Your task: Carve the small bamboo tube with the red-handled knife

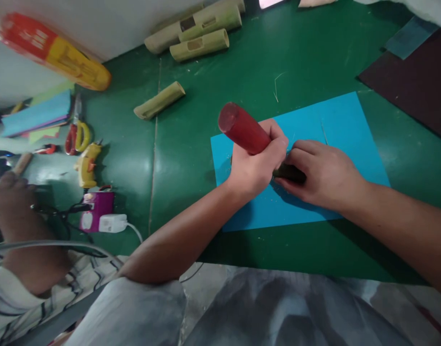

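My left hand (258, 161) is wrapped round a thick red cylindrical handle (242, 127) that sticks up and to the left. My right hand (323, 175) lies just to its right, fingers closed over a small dark piece (290, 173) pressed against a blue paper sheet (350, 129). The two hands touch over the sheet, which lies flat on the green floor mat (191, 144). What the handle's lower end looks like is hidden by my fingers.
Cut bamboo sections (199, 31) lie at the far edge, one short piece (159, 100) nearer. At the left are a yellow glue gun (86, 166), scissors (76, 137), a purple power strip (98, 209), coloured sheets (36, 115) and another person's hand (7, 192). A dark sheet (415, 81) lies far right.
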Available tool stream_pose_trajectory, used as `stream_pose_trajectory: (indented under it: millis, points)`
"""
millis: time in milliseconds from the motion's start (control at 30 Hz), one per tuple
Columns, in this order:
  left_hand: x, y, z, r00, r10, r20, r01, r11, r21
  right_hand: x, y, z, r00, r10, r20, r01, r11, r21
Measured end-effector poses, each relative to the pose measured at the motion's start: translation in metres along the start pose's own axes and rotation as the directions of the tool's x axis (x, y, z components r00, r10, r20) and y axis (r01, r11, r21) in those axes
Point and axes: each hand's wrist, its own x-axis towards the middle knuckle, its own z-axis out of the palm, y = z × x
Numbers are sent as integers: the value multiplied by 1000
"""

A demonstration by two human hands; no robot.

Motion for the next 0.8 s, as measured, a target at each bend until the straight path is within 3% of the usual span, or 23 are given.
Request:
stream_pose_trajectory:
  millis: [133,333,500,800]
  points:
    - [2,2,0,999,-23,22,23,1000,-4,-2,0,2,1000,-12,-14,12,1000,15]
    - [5,0,-2,990,-70,120,91,980,-179,-3,1,3,999,-37,-16,38,999,16]
    - [5,-1,3,1000,4,-31,-10,978,-208,-3,0,1,1000,-16,-7,16,1000,-9]
    - [0,4,2,1000,4,-29,-6,999,-54,-3,1,2,1000,-14,-21,14,1000,0]
